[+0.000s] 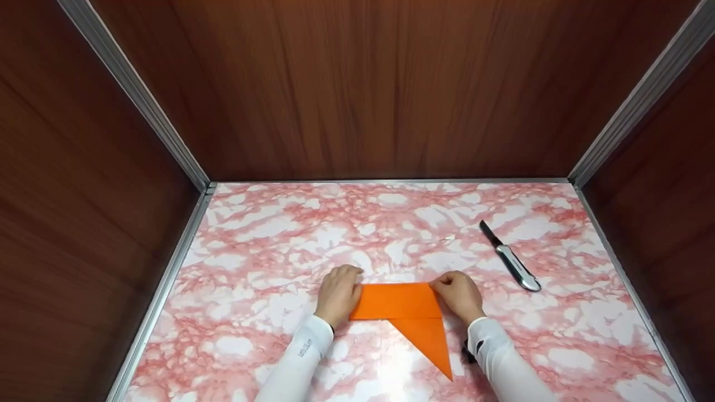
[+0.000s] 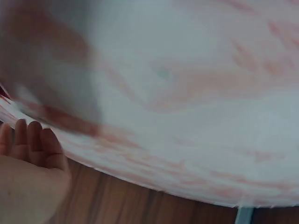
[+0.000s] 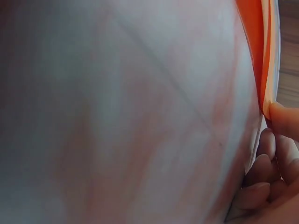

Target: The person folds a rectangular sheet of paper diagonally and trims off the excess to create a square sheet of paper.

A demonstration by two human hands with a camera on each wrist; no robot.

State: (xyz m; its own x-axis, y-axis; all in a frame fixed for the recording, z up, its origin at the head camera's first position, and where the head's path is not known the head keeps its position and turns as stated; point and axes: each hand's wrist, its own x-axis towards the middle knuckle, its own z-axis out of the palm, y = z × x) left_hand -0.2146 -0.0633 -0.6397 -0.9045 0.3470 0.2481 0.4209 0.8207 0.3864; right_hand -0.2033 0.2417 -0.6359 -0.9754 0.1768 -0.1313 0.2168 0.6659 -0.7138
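An orange sheet of paper (image 1: 399, 301) lies on the marbled table, folded into a band along its far side, with a triangular part pointing toward the person. At the band's left end is my left hand (image 1: 339, 296), its thumb along the paper's edge. The left wrist view shows that hand's fingers (image 2: 35, 140) gently bent, with no paper in sight there. My right hand (image 1: 461, 293) pinches the far right corner of the band. In the right wrist view, a fingertip (image 3: 280, 116) presses on the end of the folded orange paper (image 3: 265, 60), whose layers show edge-on.
A knife (image 1: 516, 265) with a dark blade and a silver-and-black handle lies to the right, beyond my right hand. Brown wood-grain panels (image 1: 391, 89) with grey metal edging stand at the back and both sides of the red-and-white table (image 1: 251, 251).
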